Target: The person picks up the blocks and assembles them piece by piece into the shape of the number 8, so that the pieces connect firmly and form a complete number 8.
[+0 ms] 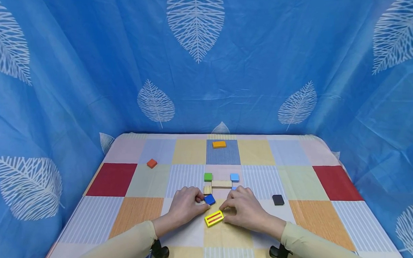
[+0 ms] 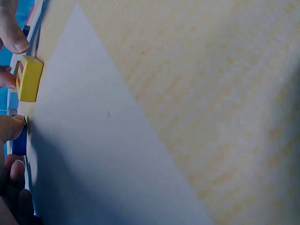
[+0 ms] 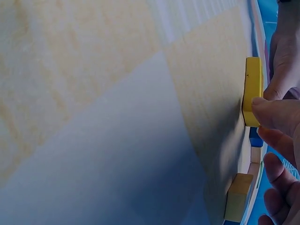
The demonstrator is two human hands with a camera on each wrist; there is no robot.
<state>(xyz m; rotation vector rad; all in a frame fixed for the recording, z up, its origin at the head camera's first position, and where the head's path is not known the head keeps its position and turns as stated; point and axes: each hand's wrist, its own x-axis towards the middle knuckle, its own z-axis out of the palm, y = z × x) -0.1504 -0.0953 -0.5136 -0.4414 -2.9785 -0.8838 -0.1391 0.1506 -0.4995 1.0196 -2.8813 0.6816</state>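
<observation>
My left hand (image 1: 185, 205) pinches a small blue block (image 1: 209, 200) between thumb and fingers, near the middle of the table. My right hand (image 1: 245, 209) pinches the right end of a yellow block with red stripes (image 1: 214, 218), which lies tilted just in front of the blue one. In the right wrist view the right thumb (image 3: 276, 112) presses on the end of the yellow block (image 3: 253, 84). Just beyond the hands are a striped wooden block (image 1: 207, 190), a long wooden bar (image 1: 221, 184), a green block (image 1: 208, 177) and a light blue block (image 1: 234, 177).
An orange block (image 1: 219, 144) lies at the back, an orange-red one (image 1: 152, 163) at the back left, a black one (image 1: 278, 199) to the right. A plain wooden block (image 3: 238, 199) stands beside the right fingers. Blue curtains (image 1: 198, 91) border the patchwork tablecloth (image 1: 147, 207).
</observation>
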